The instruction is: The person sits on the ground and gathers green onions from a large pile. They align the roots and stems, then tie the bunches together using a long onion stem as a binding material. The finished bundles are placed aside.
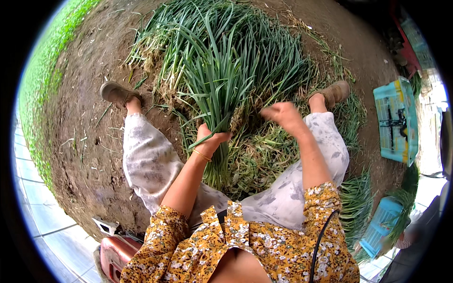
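Note:
My left hand [211,140] is closed around a bunch of leafy green allium stalks [219,95]. The leaves fan out away from me, and the pale stem ends hang down between my knees. My right hand [286,117] is raised to the right of the bunch, near my right knee. Its fingers are curled and blurred, so I cannot make out whether anything is in them. Beyond both hands lies a large heap of the same stalks [272,53], with roots showing along its near and left sides. Yellowish-green trimmings [262,159] cover the ground between my legs.
A turquoise plastic crate [385,116] with yellow parts stands at the right, and a light-blue crate [380,221] is lower down. More stalks [355,201] lie beside my right leg. A reddish object [118,253] sits at lower left. Low green plants [39,106] border the bare soil [85,116].

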`<state>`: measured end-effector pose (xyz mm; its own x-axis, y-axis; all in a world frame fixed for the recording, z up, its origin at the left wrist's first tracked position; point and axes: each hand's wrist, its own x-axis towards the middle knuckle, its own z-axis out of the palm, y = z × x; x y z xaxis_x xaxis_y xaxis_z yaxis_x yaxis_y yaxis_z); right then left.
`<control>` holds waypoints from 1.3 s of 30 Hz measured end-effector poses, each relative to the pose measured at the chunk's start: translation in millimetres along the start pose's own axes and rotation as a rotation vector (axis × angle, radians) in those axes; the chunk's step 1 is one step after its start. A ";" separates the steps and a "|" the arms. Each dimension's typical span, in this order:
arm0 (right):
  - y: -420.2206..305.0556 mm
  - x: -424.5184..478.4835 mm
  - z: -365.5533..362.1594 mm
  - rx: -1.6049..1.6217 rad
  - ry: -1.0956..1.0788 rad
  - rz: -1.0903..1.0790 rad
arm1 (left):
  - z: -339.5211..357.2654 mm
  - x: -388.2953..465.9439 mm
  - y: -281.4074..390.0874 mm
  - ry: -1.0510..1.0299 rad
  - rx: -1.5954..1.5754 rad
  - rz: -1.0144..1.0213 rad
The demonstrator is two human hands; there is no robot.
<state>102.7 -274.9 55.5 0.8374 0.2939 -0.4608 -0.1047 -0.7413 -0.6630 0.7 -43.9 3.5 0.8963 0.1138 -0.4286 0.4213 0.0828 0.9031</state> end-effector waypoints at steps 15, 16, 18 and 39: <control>-69.0 -9.5 78.0 1.412 -0.051 -0.112 | 17.1 -15.1 0.0 0.021 0.272 0.423; -64.5 -7.1 83.2 1.430 -0.031 -0.125 | 16.8 -11.3 1.7 -0.187 0.074 0.306; -58.2 -3.2 89.9 1.502 -0.073 -0.142 | 16.0 -7.4 3.6 -0.397 -0.119 0.154; -13.5 22.1 21.4 1.013 0.187 -0.029 | 28.1 -8.9 -11.6 -0.145 -0.032 -0.013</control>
<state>111.1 -245.6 41.7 0.9078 0.1408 -0.3951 -0.4137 0.1461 -0.8986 -8.4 -73.7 -2.4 0.9024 -0.0312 -0.4297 0.4303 0.1148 0.8953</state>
